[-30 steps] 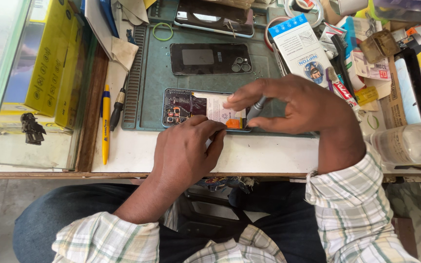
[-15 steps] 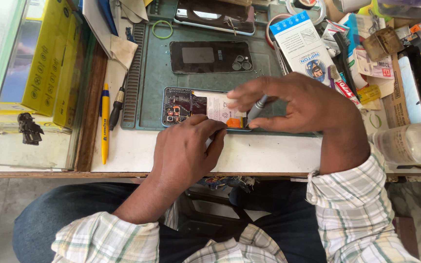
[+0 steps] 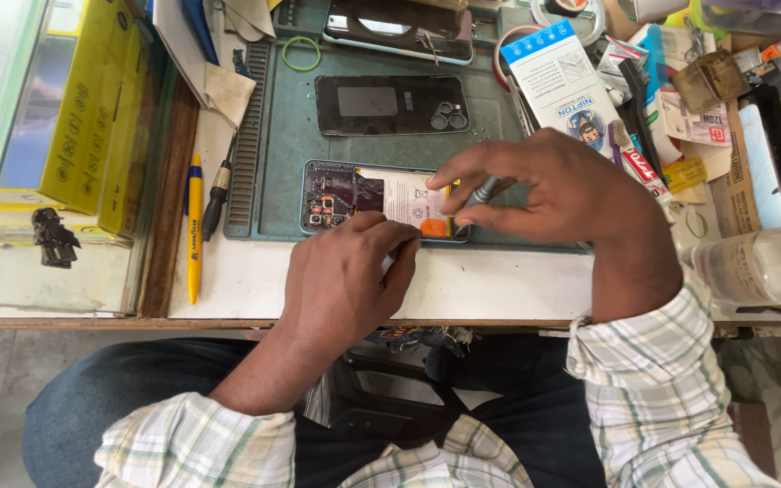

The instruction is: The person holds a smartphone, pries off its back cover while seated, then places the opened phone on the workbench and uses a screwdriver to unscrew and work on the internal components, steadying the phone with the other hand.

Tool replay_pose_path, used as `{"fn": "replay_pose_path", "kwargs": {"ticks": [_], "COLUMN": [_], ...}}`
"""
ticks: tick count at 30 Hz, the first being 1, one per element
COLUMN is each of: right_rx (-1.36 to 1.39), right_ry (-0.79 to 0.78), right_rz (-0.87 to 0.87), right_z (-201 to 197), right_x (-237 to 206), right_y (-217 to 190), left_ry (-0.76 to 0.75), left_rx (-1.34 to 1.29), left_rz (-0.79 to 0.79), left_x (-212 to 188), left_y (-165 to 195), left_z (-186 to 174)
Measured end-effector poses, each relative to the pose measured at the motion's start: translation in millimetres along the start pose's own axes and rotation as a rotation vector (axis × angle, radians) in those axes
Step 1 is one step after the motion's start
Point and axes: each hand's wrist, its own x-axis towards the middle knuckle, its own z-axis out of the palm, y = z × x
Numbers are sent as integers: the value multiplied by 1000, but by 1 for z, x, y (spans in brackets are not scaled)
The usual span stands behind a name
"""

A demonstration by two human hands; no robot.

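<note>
An opened phone (image 3: 347, 194) lies on the green work mat (image 3: 282, 181), its circuit board and white battery exposed. My left hand (image 3: 341, 276) rests on the phone's near edge, fingertips pressing on it. My right hand (image 3: 544, 194) hovers over the phone's right end and grips a thin metal screwdriver (image 3: 484, 191), whose tip points down at the phone. The phone's right end is hidden under my right hand.
A black back cover (image 3: 390, 104) lies further back on the mat, another phone (image 3: 399, 27) beyond it. A yellow pen (image 3: 194, 226) and a black screwdriver (image 3: 217, 194) lie left of the mat. Boxes and clutter crowd the right; a clear bottle (image 3: 761, 262) lies there.
Both hands have stayed on the opened phone; my right hand with the screwdriver has shifted only slightly.
</note>
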Motion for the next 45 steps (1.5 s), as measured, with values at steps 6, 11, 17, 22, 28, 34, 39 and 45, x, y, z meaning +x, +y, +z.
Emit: {"fn": "replay_pose_path", "kwargs": {"ticks": [6, 11, 17, 22, 28, 34, 39, 45], "right_rx": [-149, -104, 32, 55, -133, -230, -214, -307], "right_ry": [-26, 38, 186, 560, 540, 506, 479, 424], "right_rz": [291, -2, 109, 59, 213, 326, 385, 476], "right_z": [1, 5, 2, -5, -2, -2, -2, -3], "right_x": [-4, -3, -16, -25, -19, -14, -11, -8], "right_y": [7, 14, 21, 37, 50, 45, 42, 41], "left_ry": [-15, -6, -19, -2, 13, 146, 233, 160], "left_rx": [-12, -9, -21, -48, -19, 87, 273, 155], "left_rz": [-18, -12, -27, 8, 11, 53, 22, -43], "left_x": [0, 0, -1, 0, -2, -4, -4, -4], "left_y": [1, 1, 1, 3, 2, -5, -8, -12], "left_z": [0, -1, -2, -2, -2, -1, 4, 5]}}
